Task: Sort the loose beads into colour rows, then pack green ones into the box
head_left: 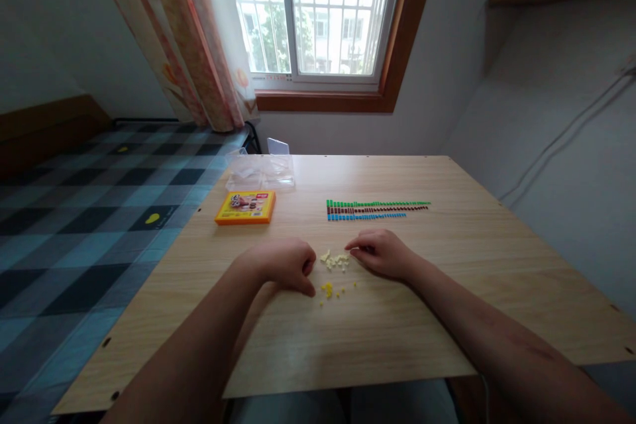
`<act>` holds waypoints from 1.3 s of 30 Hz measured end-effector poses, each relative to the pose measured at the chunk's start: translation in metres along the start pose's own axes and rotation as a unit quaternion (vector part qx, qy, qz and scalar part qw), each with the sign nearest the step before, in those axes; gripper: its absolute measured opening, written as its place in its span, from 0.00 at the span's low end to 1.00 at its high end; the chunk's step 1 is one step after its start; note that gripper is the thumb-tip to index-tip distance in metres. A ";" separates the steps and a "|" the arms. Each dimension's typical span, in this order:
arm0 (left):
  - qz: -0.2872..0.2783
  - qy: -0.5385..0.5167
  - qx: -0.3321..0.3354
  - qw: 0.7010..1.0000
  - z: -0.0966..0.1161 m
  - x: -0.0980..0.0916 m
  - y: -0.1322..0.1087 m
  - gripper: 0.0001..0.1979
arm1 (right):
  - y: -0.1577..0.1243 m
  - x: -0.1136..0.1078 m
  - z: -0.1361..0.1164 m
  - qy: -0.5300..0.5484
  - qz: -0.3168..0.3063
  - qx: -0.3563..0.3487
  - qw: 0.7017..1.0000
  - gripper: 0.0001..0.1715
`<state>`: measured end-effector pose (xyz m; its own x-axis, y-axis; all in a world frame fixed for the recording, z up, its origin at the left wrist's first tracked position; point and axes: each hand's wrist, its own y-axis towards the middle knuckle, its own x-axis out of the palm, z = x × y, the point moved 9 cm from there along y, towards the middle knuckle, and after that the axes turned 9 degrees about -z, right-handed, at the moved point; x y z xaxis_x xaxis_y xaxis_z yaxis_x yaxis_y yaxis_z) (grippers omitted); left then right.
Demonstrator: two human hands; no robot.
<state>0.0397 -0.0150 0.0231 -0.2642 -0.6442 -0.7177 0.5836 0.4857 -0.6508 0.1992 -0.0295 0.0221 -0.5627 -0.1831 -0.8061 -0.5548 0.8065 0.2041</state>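
Note:
My left hand (285, 265) rests on the wooden table (447, 305) with its fingers curled under, just left of two small heaps of tiny pieces. My right hand (380, 253) lies opposite, fingers pinched together at the edge of the pale cream pieces (335, 258). A scatter of bright yellow pieces (330, 290) lies just below, near my left fingertips. Whether either hand holds a piece is too small to tell. Beyond the hands, three neat rows run side by side: green (377, 203), brown (376, 209) and blue (366, 216).
An orange and yellow box (245, 207) lies at the table's left, with a clear plastic container (259, 172) behind it. A bed with a blue checked cover (74, 225) stands left of the table. A window, a curtain and a wall are beyond.

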 end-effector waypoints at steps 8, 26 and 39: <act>0.011 0.054 -0.004 0.998 0.022 0.006 0.001 0.18 | -0.002 0.004 -0.002 0.018 -0.061 -0.023 0.998 0.10; 0.009 0.065 0.036 0.997 0.036 0.012 0.003 0.15 | -0.009 0.019 -0.026 0.039 -0.184 -0.061 0.980 0.05; 0.026 0.086 0.037 0.995 0.038 0.012 0.000 0.13 | -0.011 0.022 -0.042 -0.024 -0.162 -0.084 0.983 0.07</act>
<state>0.0657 -0.0451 0.0244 -0.3556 -0.5050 -0.7864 0.6534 0.4673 -0.5956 0.1675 -0.0663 0.0252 -0.3118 -0.3850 -0.8687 -0.7957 0.6054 0.0173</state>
